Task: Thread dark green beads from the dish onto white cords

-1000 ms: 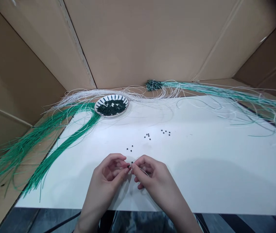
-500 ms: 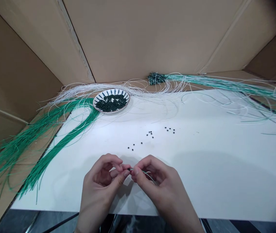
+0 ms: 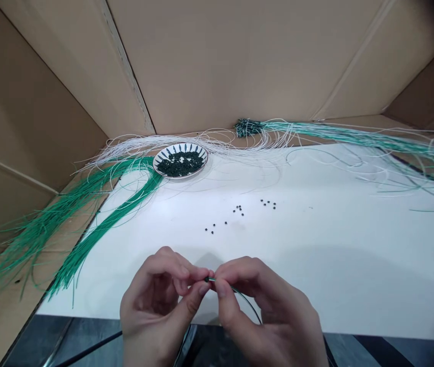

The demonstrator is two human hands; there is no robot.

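Note:
My left hand (image 3: 165, 300) pinches a small black bead (image 3: 207, 279) between thumb and forefinger. My right hand (image 3: 268, 300) grips thin green and white strands (image 3: 245, 297) close to their ends, and these strands meet the bead between my fingertips. Whether they pass right through it is hidden by the fingers. From my right fingers the strands curve down toward the table's front edge. Beyond my hands several loose black beads (image 3: 238, 209) lie scattered on the white tabletop (image 3: 354, 255).
A striped plate (image 3: 205, 154) of dark beads stands at the back left. Beside it lie bundles of green strands (image 3: 102, 229) and white strands (image 3: 117, 148). At the back right rests a bundle of green and white strands (image 3: 335, 133) with dark beaded ends. Cardboard walls (image 3: 232, 61) enclose the table.
Both hands have come slightly lower in the view, still meeting fingertip to fingertip. More green of the strand shows at the bead. The whole view has shifted a little.

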